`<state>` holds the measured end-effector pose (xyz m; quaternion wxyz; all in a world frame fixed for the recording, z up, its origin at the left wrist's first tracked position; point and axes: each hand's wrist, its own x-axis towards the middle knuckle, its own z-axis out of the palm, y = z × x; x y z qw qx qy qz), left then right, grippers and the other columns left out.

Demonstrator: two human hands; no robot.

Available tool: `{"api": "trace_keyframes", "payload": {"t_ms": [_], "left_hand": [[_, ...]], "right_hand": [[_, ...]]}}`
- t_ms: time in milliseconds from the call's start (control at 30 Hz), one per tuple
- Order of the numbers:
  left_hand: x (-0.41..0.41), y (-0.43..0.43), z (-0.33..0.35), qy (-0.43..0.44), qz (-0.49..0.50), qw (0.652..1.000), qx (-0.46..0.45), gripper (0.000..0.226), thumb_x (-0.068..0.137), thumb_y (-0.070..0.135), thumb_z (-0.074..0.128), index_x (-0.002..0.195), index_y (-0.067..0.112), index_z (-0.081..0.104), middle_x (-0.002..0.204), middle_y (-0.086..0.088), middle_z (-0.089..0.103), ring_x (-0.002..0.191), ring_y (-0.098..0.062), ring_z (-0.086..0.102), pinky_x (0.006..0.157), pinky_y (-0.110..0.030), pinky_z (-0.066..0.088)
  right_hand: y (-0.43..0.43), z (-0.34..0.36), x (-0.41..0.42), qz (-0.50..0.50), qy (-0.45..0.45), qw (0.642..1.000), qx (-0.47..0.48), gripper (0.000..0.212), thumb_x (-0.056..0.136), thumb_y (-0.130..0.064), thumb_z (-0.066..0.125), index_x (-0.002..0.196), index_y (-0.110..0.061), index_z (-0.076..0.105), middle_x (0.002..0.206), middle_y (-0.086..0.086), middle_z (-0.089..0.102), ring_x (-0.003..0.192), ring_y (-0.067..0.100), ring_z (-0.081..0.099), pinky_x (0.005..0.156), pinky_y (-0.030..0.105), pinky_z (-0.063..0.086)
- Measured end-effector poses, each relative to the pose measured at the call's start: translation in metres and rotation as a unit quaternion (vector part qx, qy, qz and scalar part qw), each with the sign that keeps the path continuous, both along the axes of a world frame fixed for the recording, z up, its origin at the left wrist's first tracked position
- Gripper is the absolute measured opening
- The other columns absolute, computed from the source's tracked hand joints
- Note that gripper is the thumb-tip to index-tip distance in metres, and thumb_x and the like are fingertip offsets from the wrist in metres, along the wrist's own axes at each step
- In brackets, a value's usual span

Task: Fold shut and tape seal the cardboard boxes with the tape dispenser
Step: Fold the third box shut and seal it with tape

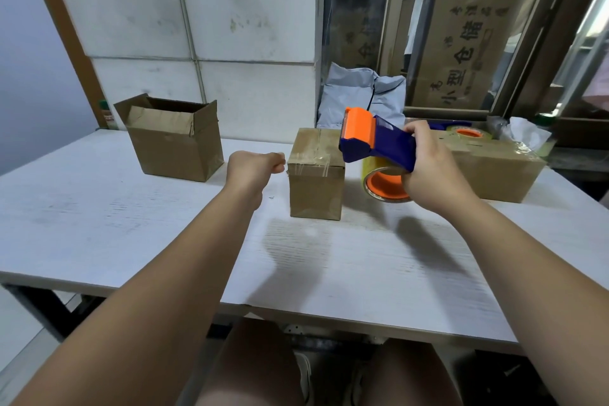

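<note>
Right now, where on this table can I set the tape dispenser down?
The wide near strip of table, in front of the taped box, is bare; so is the stretch between it and the open box. Crowded: between taped box and long box, around the tape dispenser.

table [131, 224] white | open box [174, 142] rear left | taped box [314, 188] centre | long box [501, 175] right
</note>
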<state>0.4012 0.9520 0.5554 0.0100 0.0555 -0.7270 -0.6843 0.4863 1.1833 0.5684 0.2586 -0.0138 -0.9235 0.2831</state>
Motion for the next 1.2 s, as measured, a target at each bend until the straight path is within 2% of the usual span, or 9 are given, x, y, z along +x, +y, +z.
{"api": "trace_keyframes", "payload": {"t_ms": [300, 400, 533, 633, 733, 833, 967, 1100, 1200], "left_hand": [[0.006, 0.005, 0.0, -0.046, -0.021, 0.999, 0.002, 0.013, 0.09, 0.02, 0.064, 0.079, 0.013, 0.066, 0.069, 0.006, 0.064, 0.06, -0.002, 0.043, 0.057, -0.022, 0.029], [0.004, 0.004, -0.003, -0.054, -0.032, 0.998, 0.008, 0.015, 0.09, 0.023, 0.065, 0.077, 0.016, 0.066, 0.067, 0.01, 0.065, 0.061, -0.004, 0.04, 0.075, -0.023, 0.031], [0.001, 0.004, -0.007, -0.052, -0.043, 0.998, 0.016, 0.015, 0.09, 0.027, 0.064, 0.092, 0.013, 0.07, 0.083, 0.006, 0.069, 0.085, -0.011, 0.046, 0.09, -0.031, 0.031], [0.001, 0.004, -0.007, -0.047, -0.05, 0.998, 0.011, 0.019, 0.091, 0.026, 0.063, 0.1, 0.01, 0.07, 0.094, 0.003, 0.072, 0.078, -0.007, 0.045, 0.098, -0.034, 0.032], [0.001, 0.004, -0.008, -0.035, -0.052, 0.998, -0.01, 0.015, 0.092, 0.025, 0.062, 0.086, 0.012, 0.066, 0.094, 0.001, 0.071, 0.074, -0.004, 0.047, 0.079, -0.026, 0.039], [0.001, 0.006, -0.009, -0.019, -0.039, 0.999, -0.032, 0.023, 0.093, 0.024, 0.061, 0.073, 0.013, 0.062, 0.088, 0.001, 0.068, 0.063, -0.005, 0.042, 0.055, -0.023, 0.031], [0.001, 0.009, -0.01, -0.036, -0.017, 0.998, -0.05, 0.032, 0.092, 0.027, 0.061, 0.064, 0.013, 0.058, 0.071, 0.006, 0.062, 0.052, -0.012, 0.031, 0.048, -0.024, 0.025], [-0.001, 0.009, -0.012, -0.111, -0.018, 0.993, -0.022, 0.029, 0.087, 0.039, 0.066, 0.068, 0.019, 0.06, 0.076, 0.01, 0.067, 0.053, -0.013, 0.025, 0.05, -0.021, 0.025], [-0.001, 0.01, -0.019, -0.144, -0.037, 0.989, 0.013, 0.033, 0.086, 0.047, 0.064, 0.073, 0.017, 0.063, 0.075, 0.006, 0.057, 0.049, -0.012, 0.019, 0.041, -0.02, 0.021]], "right_hand": [[0.009, -0.036, -0.008, -0.002, -0.043, 0.996, -0.077, 0.055, 0.078, 0.011, 0.053, 0.11, -0.027, 0.032, 0.106, 0.003, 0.05, 0.087, 0.024, 0.048, 0.058, 0.025, 0.036], [0.009, -0.043, -0.009, -0.001, -0.049, 0.996, -0.079, 0.051, 0.079, 0.011, 0.051, 0.116, -0.02, 0.034, 0.105, 0.004, 0.051, 0.083, 0.023, 0.047, 0.057, 0.021, 0.035], [0.008, -0.052, -0.011, 0.014, -0.061, 0.993, -0.095, 0.051, 0.08, 0.008, 0.054, 0.12, -0.017, 0.034, 0.107, 0.006, 0.053, 0.087, 0.027, 0.05, 0.062, 0.031, 0.037], [0.007, -0.06, -0.015, 0.023, -0.064, 0.992, -0.102, 0.054, 0.078, 0.009, 0.054, 0.12, -0.018, 0.034, 0.109, 0.006, 0.056, 0.09, 0.028, 0.053, 0.068, 0.033, 0.039], [0.004, -0.07, -0.017, 0.021, -0.053, 0.993, -0.099, 0.056, 0.077, 0.01, 0.053, 0.122, -0.016, 0.035, 0.108, 0.003, 0.055, 0.088, 0.026, 0.053, 0.069, 0.033, 0.04], [0.001, -0.077, -0.018, 0.01, -0.035, 0.994, -0.103, 0.055, 0.077, 0.009, 0.053, 0.124, -0.014, 0.036, 0.109, -0.003, 0.053, 0.084, 0.023, 0.051, 0.063, 0.028, 0.032], [0.003, -0.077, -0.02, 0.011, -0.047, 0.994, -0.098, 0.056, 0.078, 0.008, 0.054, 0.125, -0.015, 0.035, 0.107, 0.0, 0.055, 0.082, 0.024, 0.051, 0.063, 0.029, 0.032], [0.002, -0.077, -0.02, 0.006, -0.05, 0.995, -0.086, 0.056, 0.077, 0.006, 0.056, 0.124, -0.016, 0.035, 0.105, 0.003, 0.056, 0.082, 0.026, 0.052, 0.064, 0.034, 0.038], [-0.001, -0.078, -0.019, 0.001, -0.046, 0.995, -0.083, 0.055, 0.077, 0.006, 0.056, 0.123, -0.017, 0.035, 0.104, 0.002, 0.055, 0.082, 0.027, 0.052, 0.063, 0.034, 0.038]]}}
